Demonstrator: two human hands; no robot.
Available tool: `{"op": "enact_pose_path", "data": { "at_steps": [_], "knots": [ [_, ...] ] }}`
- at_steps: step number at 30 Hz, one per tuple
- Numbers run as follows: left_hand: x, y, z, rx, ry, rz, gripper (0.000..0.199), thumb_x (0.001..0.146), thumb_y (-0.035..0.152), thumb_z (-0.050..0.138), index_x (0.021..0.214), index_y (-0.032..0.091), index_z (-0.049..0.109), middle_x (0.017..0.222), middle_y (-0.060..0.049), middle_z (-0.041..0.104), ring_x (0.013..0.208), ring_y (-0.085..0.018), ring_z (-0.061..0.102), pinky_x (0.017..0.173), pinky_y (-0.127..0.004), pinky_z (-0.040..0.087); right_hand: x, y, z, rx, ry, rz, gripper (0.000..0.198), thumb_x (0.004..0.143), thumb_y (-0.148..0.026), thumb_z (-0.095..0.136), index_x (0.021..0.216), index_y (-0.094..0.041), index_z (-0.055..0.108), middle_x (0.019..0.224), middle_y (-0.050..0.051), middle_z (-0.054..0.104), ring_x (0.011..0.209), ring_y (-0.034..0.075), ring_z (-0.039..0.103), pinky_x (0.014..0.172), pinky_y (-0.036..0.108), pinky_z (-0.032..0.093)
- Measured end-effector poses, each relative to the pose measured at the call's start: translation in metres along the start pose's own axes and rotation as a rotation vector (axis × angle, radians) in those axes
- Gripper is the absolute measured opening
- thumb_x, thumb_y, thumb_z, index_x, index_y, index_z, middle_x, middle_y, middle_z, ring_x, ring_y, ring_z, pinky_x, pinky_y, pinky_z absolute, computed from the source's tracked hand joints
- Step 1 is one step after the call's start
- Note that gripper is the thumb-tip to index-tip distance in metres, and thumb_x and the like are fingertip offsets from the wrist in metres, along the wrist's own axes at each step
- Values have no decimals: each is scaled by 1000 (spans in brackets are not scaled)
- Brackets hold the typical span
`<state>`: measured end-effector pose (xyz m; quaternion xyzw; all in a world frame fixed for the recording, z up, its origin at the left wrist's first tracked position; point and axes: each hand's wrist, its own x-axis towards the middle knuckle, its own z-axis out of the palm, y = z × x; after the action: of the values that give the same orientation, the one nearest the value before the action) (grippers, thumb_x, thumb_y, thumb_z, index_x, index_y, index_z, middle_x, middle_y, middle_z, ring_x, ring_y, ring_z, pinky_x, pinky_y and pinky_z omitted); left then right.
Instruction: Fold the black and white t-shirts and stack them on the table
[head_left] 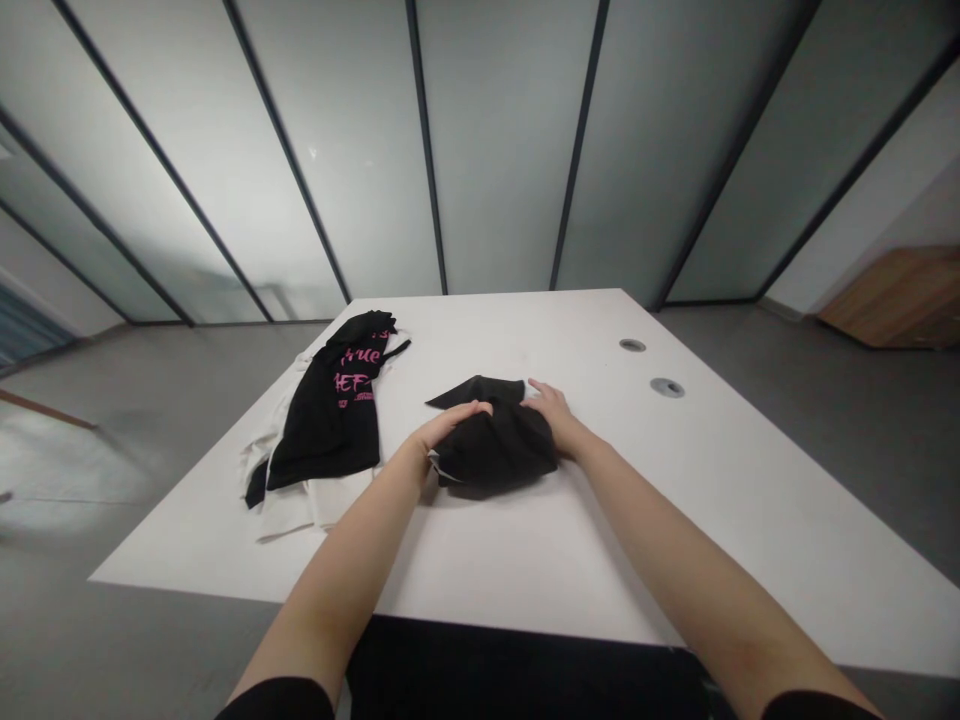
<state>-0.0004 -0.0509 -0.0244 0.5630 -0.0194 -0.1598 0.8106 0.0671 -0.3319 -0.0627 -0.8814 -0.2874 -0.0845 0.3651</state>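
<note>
Black cloth (499,450), seemingly soft and light, is inviting side holds: left grip (447,424) pinching it, right grip (556,411) unclear.

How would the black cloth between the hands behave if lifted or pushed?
The black cloth would probably sag, given its soft folds between the left hand and right hand. Its rumpled, uneven shape suggests bunching rather than rolling.

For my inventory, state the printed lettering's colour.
The lettering is pink, on a black garment; the head view shows it best.
</note>
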Motion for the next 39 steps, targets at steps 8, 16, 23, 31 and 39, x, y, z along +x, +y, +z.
{"op": "enact_pose_path", "data": {
  "at_steps": [8,16,23,31,39],
  "knots": [
    [14,27,-55,188,541,85,63,93,72,61,126,19,71,112,-14,79,106,-34,77,90,-50,63,5,-15,-13,979,408,361,28,73,-48,86,89,-27,75,92,-1,80,103,29,73,94,42,61],
    [14,21,-32,1121,891,603,24,97,24,60,121,20,66,131,-16,69,133,-31,59,118,-49,42,5,-29,-20,1238,382,528,44,69,-46,96,86,-26,62,71,-7,67,64,15,64,58,24,54],
    [11,-3,6,1575,337,441,57,103,50,59,149,17,58,141,-20,66,129,-37,61,109,-47,45,2,-43,-13,1151,189,338,65,68,-39,96,124,-30,66,109,1,79,98,20,75,87,33,62],
    [10,12,-25,1687,451,226,50,95,54,71,133,22,73,128,-18,70,114,-36,67,100,-45,50,3,-32,-4,259,56,195,33,66,-24,92,92,-27,72,99,5,77,107,31,71,100,45,55],
    [14,31,-64,1307,388,262,23,95,44,66,91,26,80,105,-8,81,103,-31,72,95,-39,54,-1,-1,-16,143,346,374,25,70,-14,82,80,-30,65,76,3,68,88,29,67,81,36,51]
  ]
}}
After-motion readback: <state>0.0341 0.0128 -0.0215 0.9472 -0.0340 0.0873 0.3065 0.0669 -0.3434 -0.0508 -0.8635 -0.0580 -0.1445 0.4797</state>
